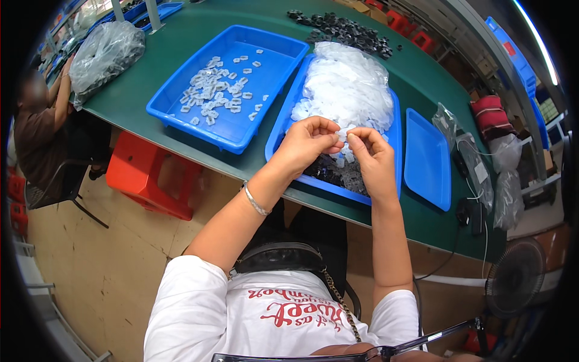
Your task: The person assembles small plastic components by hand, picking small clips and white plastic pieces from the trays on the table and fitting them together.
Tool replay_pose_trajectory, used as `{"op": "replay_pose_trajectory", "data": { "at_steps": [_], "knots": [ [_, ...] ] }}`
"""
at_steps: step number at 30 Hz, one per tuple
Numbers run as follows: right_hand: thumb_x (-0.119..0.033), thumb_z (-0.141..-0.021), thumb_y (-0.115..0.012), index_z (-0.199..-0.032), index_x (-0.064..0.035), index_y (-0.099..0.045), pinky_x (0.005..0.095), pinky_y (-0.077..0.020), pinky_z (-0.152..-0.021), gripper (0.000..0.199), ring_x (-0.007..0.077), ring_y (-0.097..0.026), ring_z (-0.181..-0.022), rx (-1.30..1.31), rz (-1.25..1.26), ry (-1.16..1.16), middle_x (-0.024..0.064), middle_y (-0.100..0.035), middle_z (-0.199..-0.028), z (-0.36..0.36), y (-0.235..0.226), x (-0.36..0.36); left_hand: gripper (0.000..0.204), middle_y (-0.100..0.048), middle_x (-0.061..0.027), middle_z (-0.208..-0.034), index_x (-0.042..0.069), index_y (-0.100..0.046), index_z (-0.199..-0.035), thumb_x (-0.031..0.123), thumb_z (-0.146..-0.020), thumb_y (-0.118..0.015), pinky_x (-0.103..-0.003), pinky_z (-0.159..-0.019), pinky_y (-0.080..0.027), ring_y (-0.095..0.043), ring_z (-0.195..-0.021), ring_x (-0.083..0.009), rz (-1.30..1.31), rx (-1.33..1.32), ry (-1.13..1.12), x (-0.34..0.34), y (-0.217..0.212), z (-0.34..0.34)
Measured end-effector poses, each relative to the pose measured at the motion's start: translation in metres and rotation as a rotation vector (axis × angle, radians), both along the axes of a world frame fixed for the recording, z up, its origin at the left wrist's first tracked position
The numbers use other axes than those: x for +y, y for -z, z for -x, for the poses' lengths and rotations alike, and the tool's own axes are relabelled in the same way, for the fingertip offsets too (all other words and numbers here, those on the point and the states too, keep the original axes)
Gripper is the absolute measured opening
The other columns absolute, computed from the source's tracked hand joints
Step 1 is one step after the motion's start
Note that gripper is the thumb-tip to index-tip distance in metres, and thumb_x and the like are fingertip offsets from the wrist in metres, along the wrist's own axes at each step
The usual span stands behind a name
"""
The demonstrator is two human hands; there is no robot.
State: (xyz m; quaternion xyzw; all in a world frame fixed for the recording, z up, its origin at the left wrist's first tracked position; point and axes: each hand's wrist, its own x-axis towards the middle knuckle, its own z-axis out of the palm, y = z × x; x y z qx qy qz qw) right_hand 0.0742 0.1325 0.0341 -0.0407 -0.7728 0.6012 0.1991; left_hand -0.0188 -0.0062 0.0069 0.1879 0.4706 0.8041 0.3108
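Note:
My left hand (306, 143) and my right hand (375, 160) meet over the middle blue tray (395, 114), fingertips pinched together. Between them is a small whitish plastic part (343, 134), mostly hidden by the fingers. Just beyond my hands, a clear bag of white plastic parts (347, 81) fills the far side of that tray. Small dark parts (347, 176) lie in its near end. To the left, a larger blue tray (241, 140) holds many loose translucent plastic pieces (212, 86), scattered mostly over its left half.
A flat blue tray (427, 160) lies at the right, beside cables and a power strip (478, 218). Black parts (347, 31) are heaped at the back of the green table (253, 17). Another person (41, 130) sits at the left near a red stool (151, 175). A fan (515, 277) stands lower right.

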Motion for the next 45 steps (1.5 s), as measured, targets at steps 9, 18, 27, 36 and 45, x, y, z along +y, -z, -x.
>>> {"op": "replay_pose_trajectory", "data": {
  "at_steps": [9,18,27,36,45],
  "knots": [
    [-0.005,-0.099,-0.044,-0.098,-0.0002,-0.046,0.0256,-0.0501,-0.073,0.005,0.0108,-0.057,-0.076,0.111,0.155,0.039,0.0060,-0.055,-0.085,0.002,0.020,0.004,0.019,-0.064,-0.0116,-0.095,-0.007,-0.058,-0.107,0.001,-0.090,-0.060,-0.025,-0.075,-0.056,-0.067,-0.084,-0.0166,0.034,0.042,-0.033,0.001,0.003,-0.003],
    [-0.004,-0.097,-0.049,-0.097,0.0004,-0.051,0.0259,-0.0508,-0.074,0.005,0.0128,-0.061,-0.082,0.108,0.108,0.139,0.0082,-0.060,-0.092,-0.002,0.022,0.003,0.023,-0.064,-0.0106,-0.095,-0.008,-0.058,-0.111,0.002,-0.090,-0.059,-0.025,-0.076,-0.056,-0.065,-0.082,-0.0146,0.058,0.082,-0.007,-0.001,-0.002,-0.004],
    [-0.006,-0.093,-0.059,-0.096,0.0014,-0.061,0.0221,-0.0442,-0.067,0.008,0.0091,-0.055,-0.075,0.062,-0.087,0.171,0.0034,-0.061,-0.088,-0.002,0.020,0.001,0.027,-0.066,-0.0083,-0.089,-0.007,-0.061,-0.116,0.005,-0.092,-0.057,-0.024,-0.074,-0.054,-0.064,-0.077,-0.0111,0.169,0.194,0.182,-0.001,-0.004,-0.005],
    [-0.005,-0.094,-0.058,-0.097,0.0014,-0.061,0.0241,-0.0494,-0.069,0.008,0.0115,-0.060,-0.075,0.208,-0.109,0.271,0.0058,-0.060,-0.087,-0.001,0.020,-0.001,0.023,-0.065,-0.0107,-0.094,-0.008,-0.059,-0.110,0.004,-0.091,-0.059,-0.025,-0.072,-0.056,-0.066,-0.080,-0.0147,0.069,0.105,0.104,0.002,0.002,-0.002],
    [-0.002,-0.092,-0.058,-0.100,0.0027,-0.062,0.0258,-0.0523,-0.072,0.009,0.0133,-0.064,-0.079,0.129,-0.215,0.106,0.0083,-0.062,-0.094,-0.007,0.013,-0.008,0.018,-0.064,-0.0097,-0.095,-0.005,-0.060,-0.106,0.002,-0.089,-0.062,-0.025,-0.073,-0.055,-0.066,-0.084,-0.0152,0.062,0.091,-0.054,0.003,0.008,0.001]
  ]
}}
